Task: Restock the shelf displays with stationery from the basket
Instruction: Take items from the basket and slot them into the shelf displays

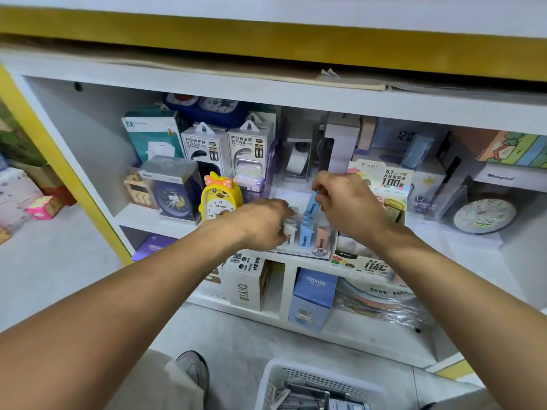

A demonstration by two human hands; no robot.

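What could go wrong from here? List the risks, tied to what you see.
1. The right hand pinches a slim blue packet above the clear plastic display tray; it could miss the blue row and slip in among the neighbouring pink packets.
2. The left hand reaches in right beside the yellow duck-shaped alarm clock, so a wrist movement might topple it.
3. The white plastic basket sits on the floor close to the person's shoe; stepping back could kick it.
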